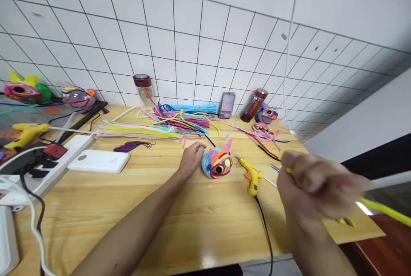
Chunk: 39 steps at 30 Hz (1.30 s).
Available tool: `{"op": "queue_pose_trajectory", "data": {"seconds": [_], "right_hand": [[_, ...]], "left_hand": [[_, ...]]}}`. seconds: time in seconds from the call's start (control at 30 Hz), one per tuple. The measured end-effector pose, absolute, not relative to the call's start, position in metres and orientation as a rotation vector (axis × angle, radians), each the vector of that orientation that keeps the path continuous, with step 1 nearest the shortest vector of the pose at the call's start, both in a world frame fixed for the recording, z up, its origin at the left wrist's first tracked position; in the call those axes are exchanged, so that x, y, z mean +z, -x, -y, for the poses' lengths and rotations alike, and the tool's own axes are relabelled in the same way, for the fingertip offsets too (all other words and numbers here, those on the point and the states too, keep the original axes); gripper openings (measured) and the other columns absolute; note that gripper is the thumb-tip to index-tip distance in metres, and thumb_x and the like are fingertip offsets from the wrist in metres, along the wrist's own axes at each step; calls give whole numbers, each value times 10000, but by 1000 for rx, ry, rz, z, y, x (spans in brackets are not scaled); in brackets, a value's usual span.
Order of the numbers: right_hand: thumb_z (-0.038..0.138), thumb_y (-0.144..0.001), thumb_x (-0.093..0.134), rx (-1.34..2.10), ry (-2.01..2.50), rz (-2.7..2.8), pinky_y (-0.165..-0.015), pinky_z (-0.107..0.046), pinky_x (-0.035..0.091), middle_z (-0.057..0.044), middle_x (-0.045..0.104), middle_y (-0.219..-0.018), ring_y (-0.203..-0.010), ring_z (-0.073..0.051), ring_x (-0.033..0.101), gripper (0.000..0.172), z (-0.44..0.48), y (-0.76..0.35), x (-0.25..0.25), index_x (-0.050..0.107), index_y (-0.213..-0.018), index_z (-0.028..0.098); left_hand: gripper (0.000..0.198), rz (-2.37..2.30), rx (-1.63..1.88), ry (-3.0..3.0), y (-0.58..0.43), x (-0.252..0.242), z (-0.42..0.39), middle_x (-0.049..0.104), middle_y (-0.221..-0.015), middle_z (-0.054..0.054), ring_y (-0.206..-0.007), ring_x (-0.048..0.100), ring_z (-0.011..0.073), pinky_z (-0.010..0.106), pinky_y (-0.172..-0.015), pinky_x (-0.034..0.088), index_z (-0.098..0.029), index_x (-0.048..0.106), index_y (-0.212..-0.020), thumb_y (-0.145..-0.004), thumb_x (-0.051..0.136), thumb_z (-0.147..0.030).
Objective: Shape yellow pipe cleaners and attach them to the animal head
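Observation:
My right hand (321,184), raised at the right and smeared by motion, is closed on a yellow pipe cleaner (385,211), whose long end trails off to the right. My left hand (192,157) rests on the table with its fingers curled; what they hold, if anything, is hidden. Just right of it sits a round decorated ball (217,169), wrapped in light blue pipe cleaners, with pink pointed ears and a black-and-orange eye. A yellow hot glue gun (252,175) lies on the table between the ball and my right hand.
Bundles of coloured pipe cleaners (183,122) lie at the back, near a phone (227,105) and two bottles (143,92) (254,105). Leftward are a purple tassel (131,146), a white power bank (99,161), a power strip (61,167) and another glue gun (25,134). Scissors (275,167) lie right.

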State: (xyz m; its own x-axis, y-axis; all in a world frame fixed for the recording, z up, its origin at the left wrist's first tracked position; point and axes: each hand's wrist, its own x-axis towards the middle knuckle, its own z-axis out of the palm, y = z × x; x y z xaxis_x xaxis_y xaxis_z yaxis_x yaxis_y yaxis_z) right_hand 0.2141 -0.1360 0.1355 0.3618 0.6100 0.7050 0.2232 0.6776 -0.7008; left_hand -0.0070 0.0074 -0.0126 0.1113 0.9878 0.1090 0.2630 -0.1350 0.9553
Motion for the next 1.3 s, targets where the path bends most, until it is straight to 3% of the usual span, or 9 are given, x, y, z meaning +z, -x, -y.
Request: {"op": "queue_pose_trajectory", "data": {"seconds": [0.13,0.3,0.43,0.57,0.93,1.03,1.13,1.3], "right_hand": [[613,-1000,686,263,782,1118,-476,-296,261,63,315,-492,-442,-116,288,649,88,-208,114,385,-554,251],[780,-967,619,251,1073,973,-460,-287,177,76,293,-491,-452,-104,253,710,49,-236,58,365,-546,267],[833,-967,550,165,1233,1017,-502,-314,232,62,333,-493,-480,-120,289,728,45,-257,37,409,-528,269],[822,-997,478,107,1306,1036,-534,-332,275,57,338,-505,-502,-135,316,716,48,-264,36,420,-539,275],[815,-1005,477,96,1231,1113,-575,-334,339,37,403,-548,-551,-155,381,698,56,-252,37,447,-568,271],[802,-1011,475,99,1217,1113,-576,-331,339,35,399,-546,-555,-156,376,697,56,-250,38,454,-564,267],[780,-1023,473,108,1219,1102,-579,-331,339,36,395,-540,-552,-154,369,691,57,-249,37,452,-561,266],[758,-1039,477,96,1233,1096,-594,-333,356,28,426,-547,-565,-160,389,681,57,-249,37,464,-570,265]], "left_hand": [[245,-1248,1100,-1541,6,-13,-8,823,-948,56,-935,750,240,321,-860,535,-191,782,-947,-891,549,-244],[224,-1228,1147,-1494,5,-15,-10,811,-906,45,-911,738,226,306,-849,526,-195,774,-882,-866,555,-236],[237,-1214,1189,-1407,4,-17,-11,743,-777,17,-727,660,188,272,-689,472,-183,770,-907,-852,562,-281],[284,-1201,1222,-1297,4,-17,-11,549,-561,-54,-519,486,152,256,-545,343,-168,757,-950,-831,569,-344],[292,-1118,1557,-1100,19,49,3,361,-509,-110,-453,284,106,229,-468,235,-199,651,-978,-849,555,-442],[309,-938,1684,-1268,9,77,35,398,-550,-88,-486,334,104,238,-486,281,-187,707,-980,-888,635,-473],[278,-845,1548,-1598,-16,90,78,532,-589,-40,-507,426,119,257,-511,343,-194,778,-990,-945,619,-416],[333,-559,1185,-2065,-73,52,130,732,-705,29,-533,570,139,269,-595,481,-198,827,-1087,-988,512,-243]]}}
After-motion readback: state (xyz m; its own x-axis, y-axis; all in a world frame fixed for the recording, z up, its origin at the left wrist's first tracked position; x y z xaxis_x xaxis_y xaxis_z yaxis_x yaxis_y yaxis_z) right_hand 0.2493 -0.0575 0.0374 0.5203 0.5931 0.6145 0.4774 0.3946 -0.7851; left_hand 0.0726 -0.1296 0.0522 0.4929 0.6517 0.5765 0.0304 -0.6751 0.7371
